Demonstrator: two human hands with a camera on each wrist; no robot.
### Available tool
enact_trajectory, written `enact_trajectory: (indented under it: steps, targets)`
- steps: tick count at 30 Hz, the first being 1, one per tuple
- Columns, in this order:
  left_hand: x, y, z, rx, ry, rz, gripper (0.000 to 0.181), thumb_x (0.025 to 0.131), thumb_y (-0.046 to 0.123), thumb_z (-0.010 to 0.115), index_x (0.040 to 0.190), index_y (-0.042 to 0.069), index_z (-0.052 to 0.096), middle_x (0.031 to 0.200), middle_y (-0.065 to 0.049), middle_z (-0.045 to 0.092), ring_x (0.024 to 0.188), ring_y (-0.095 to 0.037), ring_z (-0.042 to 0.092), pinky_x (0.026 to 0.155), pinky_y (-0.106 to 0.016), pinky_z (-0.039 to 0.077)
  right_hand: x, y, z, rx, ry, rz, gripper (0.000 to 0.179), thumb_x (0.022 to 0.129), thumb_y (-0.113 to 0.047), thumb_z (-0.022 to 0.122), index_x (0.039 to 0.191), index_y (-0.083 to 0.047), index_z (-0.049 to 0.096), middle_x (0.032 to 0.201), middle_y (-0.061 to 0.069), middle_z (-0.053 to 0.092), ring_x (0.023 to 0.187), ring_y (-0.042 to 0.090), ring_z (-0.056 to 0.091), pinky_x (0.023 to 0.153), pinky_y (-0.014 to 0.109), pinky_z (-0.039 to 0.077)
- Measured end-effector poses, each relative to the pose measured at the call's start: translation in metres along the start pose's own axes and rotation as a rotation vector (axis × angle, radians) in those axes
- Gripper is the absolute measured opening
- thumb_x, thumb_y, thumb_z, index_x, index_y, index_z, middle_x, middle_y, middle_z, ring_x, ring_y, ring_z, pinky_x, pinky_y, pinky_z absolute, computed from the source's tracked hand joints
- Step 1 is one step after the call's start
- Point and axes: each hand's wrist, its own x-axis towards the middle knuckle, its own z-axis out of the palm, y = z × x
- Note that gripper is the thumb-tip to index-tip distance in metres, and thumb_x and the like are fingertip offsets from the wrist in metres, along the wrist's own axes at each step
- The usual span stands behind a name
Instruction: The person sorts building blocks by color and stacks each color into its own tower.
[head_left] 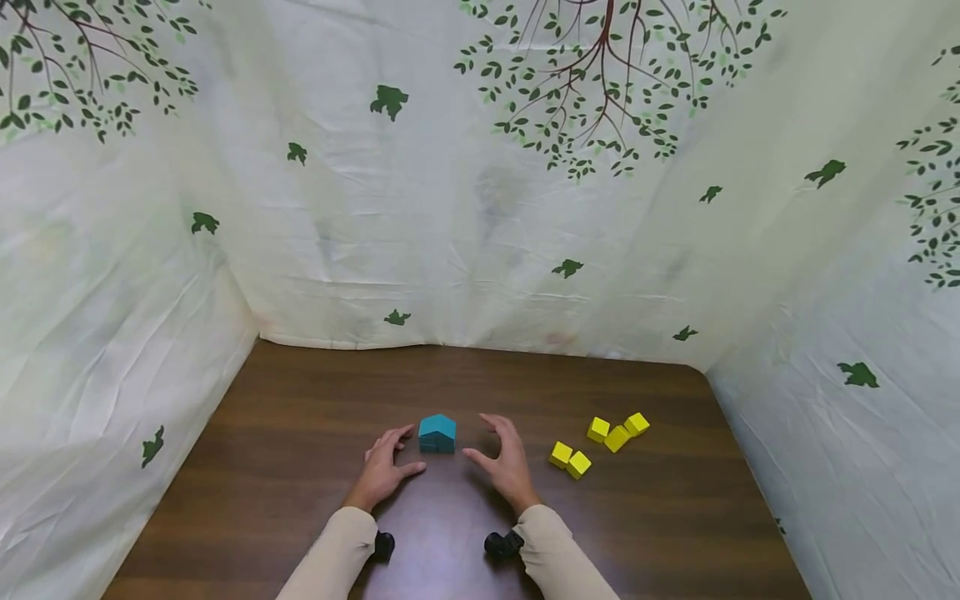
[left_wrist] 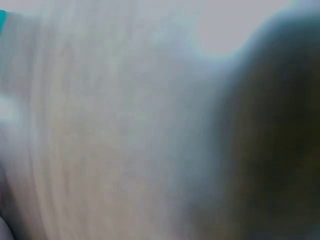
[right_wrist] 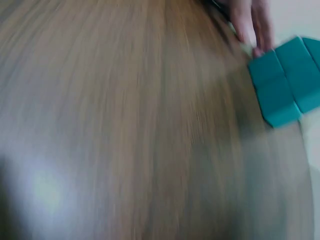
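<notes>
A compact group of teal blocks stands on the brown table, its top outline coming to a point in the head view. Seams between the teal blocks show in the right wrist view. To their left is my left hand, fingers and thumb spread apart with nothing held. My right hand is on the other side, its thumb and fingers in a wide curve around bare air. In the left wrist view only a sliver of teal shows at the upper left edge; the picture is blurred.
Several yellow cubes lie to the right of my right hand, in two loose clusters. The wooden table is bordered at the back and both sides by a white cloth printed with leaves. A black wrist device sits at my right cuff.
</notes>
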Motion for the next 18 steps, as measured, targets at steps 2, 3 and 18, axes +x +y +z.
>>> enact_trajectory:
  steps: [2,3,18]
  targets:
    - [-0.003,0.000,-0.003,-0.080,0.024,-0.037,0.059,0.078,0.018,0.081,0.130,0.001,0.056,0.118,-0.012,0.061,0.101,-0.027,0.054,0.095,-0.046,0.033,-0.003,0.003,-0.010,-0.012,0.030,0.010,0.061,0.078,-0.022,0.081,0.130,-0.002,0.056,0.125,0.015,0.055,0.111,0.039,0.052,0.094,0.058,0.041]
    - [-0.005,0.001,-0.004,-0.115,0.042,-0.064,0.055,0.080,0.017,0.079,0.128,0.002,0.057,0.117,-0.012,0.062,0.100,-0.026,0.055,0.094,-0.043,0.037,-0.004,0.004,-0.015,-0.023,0.042,0.016,0.060,0.079,-0.022,0.081,0.130,-0.002,0.056,0.125,0.015,0.055,0.111,0.039,0.052,0.094,0.058,0.041]
    - [0.036,0.072,-0.039,-0.237,0.317,-0.017,0.025,0.090,0.022,0.069,0.109,0.005,0.070,0.097,-0.010,0.069,0.079,-0.007,0.058,0.069,-0.016,0.046,-0.018,0.026,-0.093,-0.182,0.182,0.038,0.047,0.076,-0.015,0.083,0.118,-0.003,0.065,0.121,0.014,0.056,0.115,0.036,0.051,0.098,0.059,0.035]
